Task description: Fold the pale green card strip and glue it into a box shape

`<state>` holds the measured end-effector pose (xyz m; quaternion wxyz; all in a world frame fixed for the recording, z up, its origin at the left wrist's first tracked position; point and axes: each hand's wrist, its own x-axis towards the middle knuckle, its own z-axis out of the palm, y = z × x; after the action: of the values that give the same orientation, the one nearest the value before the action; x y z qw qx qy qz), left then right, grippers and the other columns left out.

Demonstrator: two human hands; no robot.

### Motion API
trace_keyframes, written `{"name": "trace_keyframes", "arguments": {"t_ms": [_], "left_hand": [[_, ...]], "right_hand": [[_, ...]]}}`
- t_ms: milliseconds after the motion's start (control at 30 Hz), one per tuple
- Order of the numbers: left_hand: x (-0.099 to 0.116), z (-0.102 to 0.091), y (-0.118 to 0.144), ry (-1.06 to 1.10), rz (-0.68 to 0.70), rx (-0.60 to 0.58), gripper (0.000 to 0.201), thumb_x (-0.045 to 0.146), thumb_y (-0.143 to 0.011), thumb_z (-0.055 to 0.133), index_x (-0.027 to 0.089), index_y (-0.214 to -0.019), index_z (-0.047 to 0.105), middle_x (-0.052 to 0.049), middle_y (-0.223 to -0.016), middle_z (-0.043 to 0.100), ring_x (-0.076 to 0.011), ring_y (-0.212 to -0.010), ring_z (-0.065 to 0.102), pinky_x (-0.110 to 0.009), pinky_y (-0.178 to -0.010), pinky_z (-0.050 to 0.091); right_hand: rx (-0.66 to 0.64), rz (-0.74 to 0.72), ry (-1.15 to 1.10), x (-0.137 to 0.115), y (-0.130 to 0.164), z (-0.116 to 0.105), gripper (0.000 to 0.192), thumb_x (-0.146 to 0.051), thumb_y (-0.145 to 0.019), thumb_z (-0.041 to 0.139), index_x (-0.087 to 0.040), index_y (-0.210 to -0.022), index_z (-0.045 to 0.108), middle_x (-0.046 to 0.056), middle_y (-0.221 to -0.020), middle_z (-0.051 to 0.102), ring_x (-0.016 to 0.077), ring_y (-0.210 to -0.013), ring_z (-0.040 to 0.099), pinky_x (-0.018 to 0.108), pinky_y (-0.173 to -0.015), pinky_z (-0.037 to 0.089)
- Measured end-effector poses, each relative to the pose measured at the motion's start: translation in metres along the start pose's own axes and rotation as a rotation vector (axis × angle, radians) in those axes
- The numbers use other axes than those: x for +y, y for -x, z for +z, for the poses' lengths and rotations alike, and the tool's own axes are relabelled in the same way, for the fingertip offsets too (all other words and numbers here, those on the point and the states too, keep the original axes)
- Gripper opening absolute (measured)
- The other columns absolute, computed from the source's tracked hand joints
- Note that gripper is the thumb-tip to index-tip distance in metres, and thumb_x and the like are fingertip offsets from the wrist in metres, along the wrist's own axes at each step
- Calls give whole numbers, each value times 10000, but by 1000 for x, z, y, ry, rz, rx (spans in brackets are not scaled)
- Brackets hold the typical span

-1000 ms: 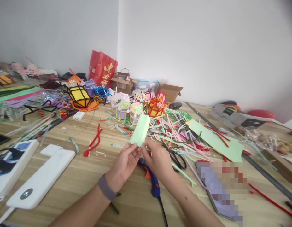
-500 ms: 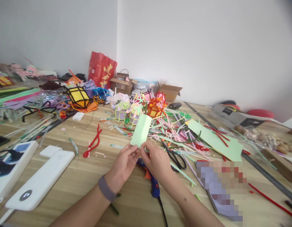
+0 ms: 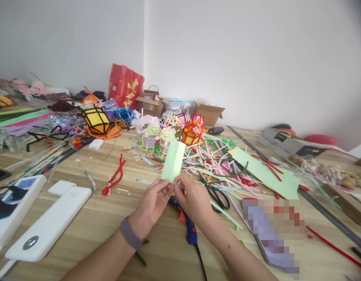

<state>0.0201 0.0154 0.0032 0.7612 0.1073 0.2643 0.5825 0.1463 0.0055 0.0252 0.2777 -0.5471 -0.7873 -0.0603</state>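
A light green piece of paper [image 3: 174,160], creased lengthwise, stands up between my two hands. My left hand [image 3: 153,198] pinches its lower left corner. At the lower right corner, my right hand [image 3: 193,197] pinches it too, the fingertips of both hands nearly touching. Under my right hand lies a blue glue gun [image 3: 191,230] with an orange trigger, partly hidden. Black-handled scissors [image 3: 218,197] rest just right of that hand. Beyond the paper stand several small lanterns [image 3: 151,136] made of fuzzy stems.
A pile of coloured fuzzy stems [image 3: 218,160] spreads right of centre, beside a larger green sheet [image 3: 268,171]. Front right lies a blurred-out phone [image 3: 271,238]. A white power bank [image 3: 48,224] and a power strip [image 3: 18,210] lie front left. Red twisted stems [image 3: 116,175] lie nearer the middle.
The paper's lengthwise crease looks sharper now, with its two sides angled more to each other. Both hands keep their pinch in nearly the same place.
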Motion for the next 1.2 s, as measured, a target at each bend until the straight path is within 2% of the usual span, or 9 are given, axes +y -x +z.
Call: {"name": "trace_keyframes", "arguments": {"t_ms": [267,533,833,1067,1200], "left_hand": [[0,1,1,31,3,28,184,-24,-774,613,127,-670,625,-23,-681,675,-80,-603,631,-179,-652,512],[1,-1,-1,15,4,9,187,-25,-771,617,136,-677,632,-8,-666,674,-73,-593,622,-168,-642,508],[0,-1,-1,22,8,4,203,-30,-800,561,129,-693,627,-11,-660,669,-69,-579,614,-162,-627,514],[-3,0,0,-41,60,-69,174,-20,-754,608,152,-750,631,-11,-745,687,-83,-657,626,-173,-684,512],[-3,-1,-2,-75,56,-61,154,-6,-735,634,148,-744,641,-15,-749,687,-84,-652,616,-171,-677,501]], "right_hand": [[-17,23,-8,1,-1,1,185,-302,-900,486,-216,-872,647,-13,-559,665,143,-465,589,225,-464,282],[-93,71,-97,-1,-2,-5,197,-285,-898,485,-231,-886,673,-5,-651,711,146,-513,607,228,-507,329],[-193,156,-115,-5,-5,-10,212,-275,-903,473,-226,-911,679,12,-703,722,149,-556,608,235,-531,314],[-247,200,-88,-10,-5,-14,191,-281,-905,480,-212,-881,657,23,-698,710,161,-585,610,241,-542,297],[-249,201,-102,-9,-5,-13,168,-274,-897,490,-208,-859,640,33,-739,725,170,-624,633,245,-557,302]]}}
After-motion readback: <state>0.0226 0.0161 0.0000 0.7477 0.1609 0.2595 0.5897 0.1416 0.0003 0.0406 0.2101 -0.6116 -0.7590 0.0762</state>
